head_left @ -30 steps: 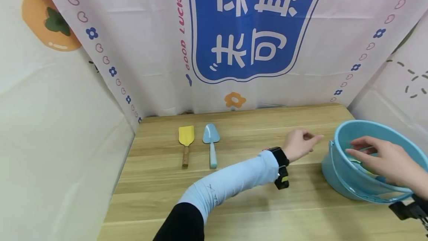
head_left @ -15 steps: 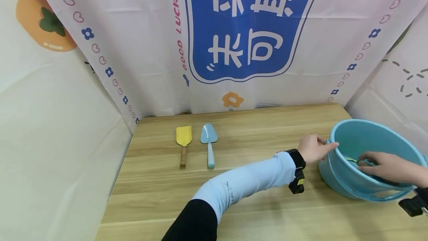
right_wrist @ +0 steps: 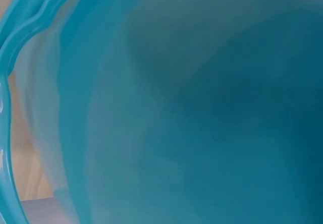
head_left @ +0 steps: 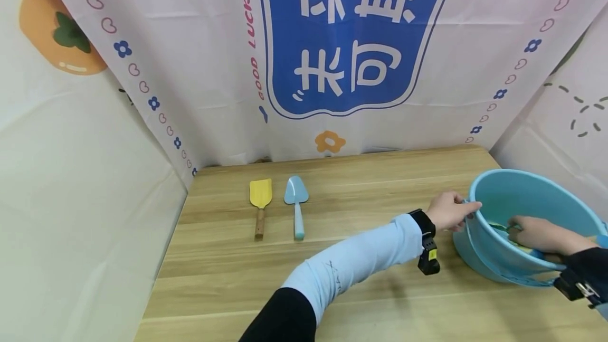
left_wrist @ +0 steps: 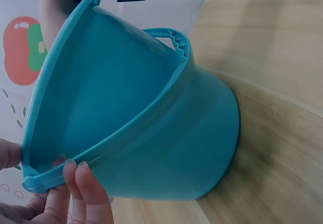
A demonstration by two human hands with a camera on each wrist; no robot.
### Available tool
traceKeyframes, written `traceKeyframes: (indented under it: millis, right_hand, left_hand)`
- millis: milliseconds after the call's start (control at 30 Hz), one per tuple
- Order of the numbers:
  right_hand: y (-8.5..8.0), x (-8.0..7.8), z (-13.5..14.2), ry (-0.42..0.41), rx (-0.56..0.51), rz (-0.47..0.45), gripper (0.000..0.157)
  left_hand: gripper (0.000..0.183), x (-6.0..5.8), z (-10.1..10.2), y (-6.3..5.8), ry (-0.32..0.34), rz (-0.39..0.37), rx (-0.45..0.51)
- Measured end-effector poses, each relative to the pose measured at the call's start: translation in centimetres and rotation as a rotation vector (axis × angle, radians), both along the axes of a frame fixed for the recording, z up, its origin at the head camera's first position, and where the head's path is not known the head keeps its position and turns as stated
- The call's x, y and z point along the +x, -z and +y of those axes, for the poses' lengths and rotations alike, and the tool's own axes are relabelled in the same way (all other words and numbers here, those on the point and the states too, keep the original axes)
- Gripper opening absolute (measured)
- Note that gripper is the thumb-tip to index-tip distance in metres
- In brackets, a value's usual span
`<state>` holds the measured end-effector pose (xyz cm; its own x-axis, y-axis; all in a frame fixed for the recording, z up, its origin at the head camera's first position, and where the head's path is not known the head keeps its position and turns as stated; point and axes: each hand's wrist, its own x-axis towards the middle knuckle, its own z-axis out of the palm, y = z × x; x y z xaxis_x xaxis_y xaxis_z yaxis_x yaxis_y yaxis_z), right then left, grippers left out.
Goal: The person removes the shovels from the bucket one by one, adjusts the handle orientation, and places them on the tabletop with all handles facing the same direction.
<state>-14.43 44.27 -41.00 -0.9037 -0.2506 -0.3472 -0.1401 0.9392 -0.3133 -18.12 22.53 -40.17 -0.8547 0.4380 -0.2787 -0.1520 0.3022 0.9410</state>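
Cloth (head_left: 349, 36) reading "GOOD LUCK" hangs beyond the bucket (head_left: 532, 194), which stands upright, mouth up, as your left hand (head_left: 451, 211) holds its rim. Your right hand (head_left: 541, 234) dips inside at a green item (head_left: 497, 227), its grip impossible to tell. Left of the bucket, yellow shovel (head_left: 260, 203) and blue trowel (head_left: 296, 200) lie lengthwise, blades pointing away from you.

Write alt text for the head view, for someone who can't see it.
A person's left hand grips the rim of a blue bucket at the right of a wooden table, with the right hand inside it. Farther left, a yellow shovel and a blue trowel lie side by side, before a printed white cloth.
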Motion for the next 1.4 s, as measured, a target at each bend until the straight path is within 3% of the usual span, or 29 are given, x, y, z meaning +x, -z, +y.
traceKeyframes:
  millis: [133,300,500,700,1033,1267,1400]
  right_hand:
    - [-0.1,0.0,-0.2,0.011,-0.022,0.001,0.031]
    - [-0.9,0.2,-1.0,0.046,-0.014,0.052,0.039]
    - [-2.6,0.8,-1.9,0.071,0.035,0.165,0.04]
    - [-4.7,2.0,-3.0,0.111,0.082,0.286,0.041]
    - [-8.5,4.3,-5.0,0.171,0.06,0.533,0.044]
    - [-8.8,4.5,-9.5,0.024,0.01,0.638,0.036]
    - [-8.0,4.9,-12.1,-0.052,-0.043,0.676,0.037]
  left_hand:
    - [0.03,0.0,-0.1,0.0,0.0,0.005,0.001]
    - [0.032,0.2,-0.3,-0.1,0.0,0.003,0.016]
    - [0.027,0.4,-0.8,-0.2,-0.021,0.003,0.039]
    - [0.026,0.4,-1.4,0.1,-0.076,-0.048,0.064]
    - [0.029,-1.7,-3.0,0.9,-0.144,-0.09,0.262]
    - [0.048,-2.6,-5.0,0.0,-0.179,-0.141,0.456]
    - [0.041,-2.7,-6.4,-0.7,-0.186,-0.178,0.529]
